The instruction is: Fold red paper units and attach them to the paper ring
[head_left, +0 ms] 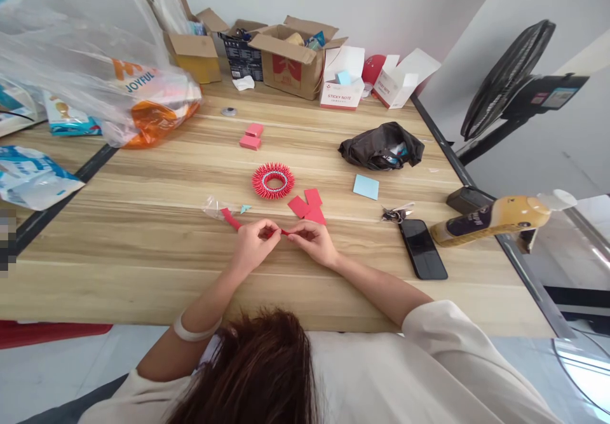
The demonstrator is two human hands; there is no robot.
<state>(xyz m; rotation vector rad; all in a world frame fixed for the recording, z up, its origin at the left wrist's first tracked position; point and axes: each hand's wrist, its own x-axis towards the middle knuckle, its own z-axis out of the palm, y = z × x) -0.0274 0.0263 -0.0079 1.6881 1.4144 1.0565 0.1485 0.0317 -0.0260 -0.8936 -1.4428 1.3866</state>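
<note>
Red paper strip point(284, 232) sits between my left grip point(255, 246) and right grip point(312, 241), both clamped on it, low over the counter point(143, 265). Folded ring point(272, 180) beyond looks well built up, I'd say. Flat red sheets point(307, 206) just past the right grip remain unfolded.
</note>
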